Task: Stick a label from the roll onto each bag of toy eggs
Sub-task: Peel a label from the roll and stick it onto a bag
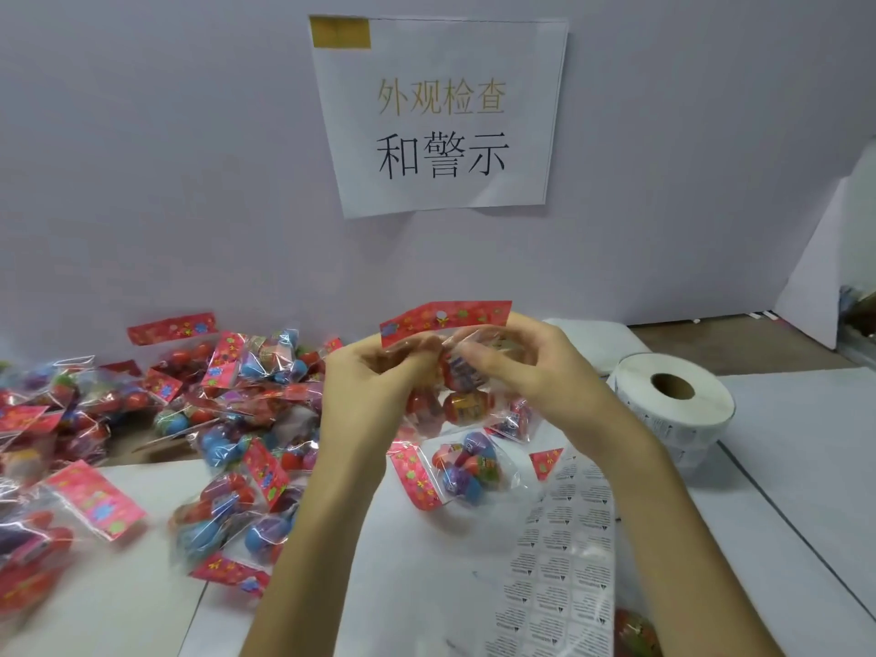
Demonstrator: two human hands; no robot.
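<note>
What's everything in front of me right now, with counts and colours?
held bag: one, clear with red header, raised at centre
loose bags: many, red, blue and purple eggs, piled left and centre
label roll: one, white, lying flat at right
label strip: one, white with black print, trailing from the roll
sign: one, white paper, on the wall
left hand: one, grips the held bag
right hand: one, grips the held bag

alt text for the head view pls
A person's left hand and right hand hold up a clear bag of toy eggs over a white table. At left more bags lie piled; at right a label roll, its strip trailing toward the viewer.
</note>
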